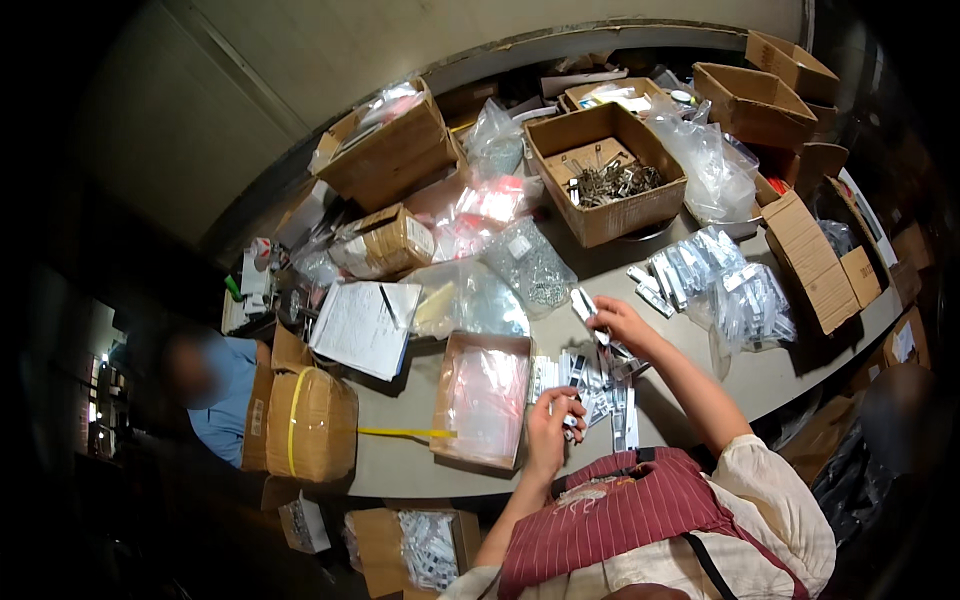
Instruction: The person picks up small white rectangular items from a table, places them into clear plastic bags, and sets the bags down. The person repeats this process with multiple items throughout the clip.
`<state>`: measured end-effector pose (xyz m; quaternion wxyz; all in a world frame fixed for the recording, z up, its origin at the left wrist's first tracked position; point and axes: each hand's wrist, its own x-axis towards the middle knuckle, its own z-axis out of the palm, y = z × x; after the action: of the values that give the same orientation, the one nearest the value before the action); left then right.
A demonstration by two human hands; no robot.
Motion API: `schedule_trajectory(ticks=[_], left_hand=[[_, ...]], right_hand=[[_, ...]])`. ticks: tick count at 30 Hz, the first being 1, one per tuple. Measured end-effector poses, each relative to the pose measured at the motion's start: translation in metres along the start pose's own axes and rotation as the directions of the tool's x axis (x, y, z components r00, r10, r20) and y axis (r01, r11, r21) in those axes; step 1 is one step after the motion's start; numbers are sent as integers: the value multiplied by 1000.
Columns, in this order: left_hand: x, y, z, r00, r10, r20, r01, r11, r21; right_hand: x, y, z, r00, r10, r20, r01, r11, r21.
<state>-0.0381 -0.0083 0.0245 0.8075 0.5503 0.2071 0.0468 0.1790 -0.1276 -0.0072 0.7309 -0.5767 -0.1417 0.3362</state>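
Observation:
My right hand (622, 326) pinches a slim white and dark packaged piece (582, 303) above the table. Closer to me, my left hand (552, 425) has its fingers curled around a small white piece (569, 422), whose kind I cannot make out. Between and below my hands lies a loose pile of slim silver-white pieces (600, 392) with dark ends. Just left of the pile stands a shallow cardboard box (439, 450) holding clear plastic bags (486, 392) with a pink tint.
Bagged slim pieces (745, 300) lie right. A carton (610, 228) of metal clips stands at the back, beside a bag of small metal parts (535, 262). A clipboard with paper and pen (360, 325) lies left. A person in blue (228, 400) sits behind a taped carton (325, 425).

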Motion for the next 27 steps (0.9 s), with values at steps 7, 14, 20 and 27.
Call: schedule_trajectory(ticks=[7,14,20,27], left_hand=[[23,21,-5,963,261,-61,-232,926,298],[17,21,3,986,97,137,-143,913,383],[0,50,29,975,-28,219,-3,990,143],[18,1,5,968,156,197,-184,974,130]], right_hand=[[-90,-1,36,940,165,299,-155,986,-57],[-121,-10,31,914,185,361,-175,983,-61],[-122,-4,49,780,430,455,-613,668,421],[-112,20,29,673,387,631,-663,695,280]])
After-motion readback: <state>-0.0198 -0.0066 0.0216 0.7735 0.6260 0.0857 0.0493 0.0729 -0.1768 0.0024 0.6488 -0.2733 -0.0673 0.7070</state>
